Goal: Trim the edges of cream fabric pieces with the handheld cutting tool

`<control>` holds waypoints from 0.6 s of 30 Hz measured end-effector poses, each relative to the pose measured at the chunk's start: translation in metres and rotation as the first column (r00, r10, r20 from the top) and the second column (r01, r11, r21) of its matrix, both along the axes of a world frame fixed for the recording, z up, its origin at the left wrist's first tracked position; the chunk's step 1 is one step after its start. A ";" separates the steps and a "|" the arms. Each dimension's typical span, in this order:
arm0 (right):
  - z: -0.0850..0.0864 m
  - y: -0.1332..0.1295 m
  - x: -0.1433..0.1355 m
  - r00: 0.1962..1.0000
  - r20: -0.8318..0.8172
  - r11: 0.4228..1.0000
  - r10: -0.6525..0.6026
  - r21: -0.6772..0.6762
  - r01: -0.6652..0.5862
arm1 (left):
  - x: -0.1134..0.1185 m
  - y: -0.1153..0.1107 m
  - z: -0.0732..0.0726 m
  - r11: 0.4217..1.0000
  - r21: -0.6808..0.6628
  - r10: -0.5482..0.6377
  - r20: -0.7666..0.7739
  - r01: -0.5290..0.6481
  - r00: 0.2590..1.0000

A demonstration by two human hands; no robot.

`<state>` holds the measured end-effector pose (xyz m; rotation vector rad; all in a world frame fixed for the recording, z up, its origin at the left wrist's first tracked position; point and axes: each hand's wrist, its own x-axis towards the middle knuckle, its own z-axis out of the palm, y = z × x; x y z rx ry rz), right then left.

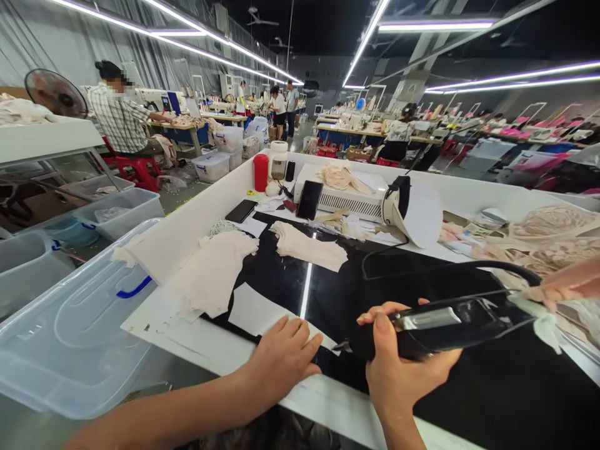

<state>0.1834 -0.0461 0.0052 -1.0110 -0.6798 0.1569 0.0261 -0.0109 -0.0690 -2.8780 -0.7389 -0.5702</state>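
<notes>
My right hand (403, 362) is wrapped round a black corded hand tool (450, 325), whose narrow tip points left at the edge of a white sheet (262, 312). My left hand (285, 353) rests palm down on that sheet's near edge, fingers stretched out. The sheet lies on a glossy black surface (290, 278) on the white table. Beyond it are a stack of cream fabric pieces (309, 245) and, to the left, a larger cream pile (215, 269).
Behind stand a white lamp (407, 212), an upright phone (310, 200), a flat phone (241, 211), a red container (261, 173) and a white machine (351, 203). Cream garments (553, 231) lie right. A clear bin lid (89, 312) is left. A person (119, 112) sits farther off.
</notes>
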 end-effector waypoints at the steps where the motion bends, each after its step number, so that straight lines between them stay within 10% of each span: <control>1: 0.001 -0.001 -0.001 1.000 0.002 1.000 0.002 0.000 -0.002 | 0.000 -0.003 0.000 1.000 0.002 -0.001 -0.011 0.001 1.000; 18: 0.006 0.009 0.000 0.996 -0.038 0.996 0.081 0.029 -0.080 | -0.001 -0.014 -0.010 0.996 0.079 0.038 -0.007 -0.038 0.999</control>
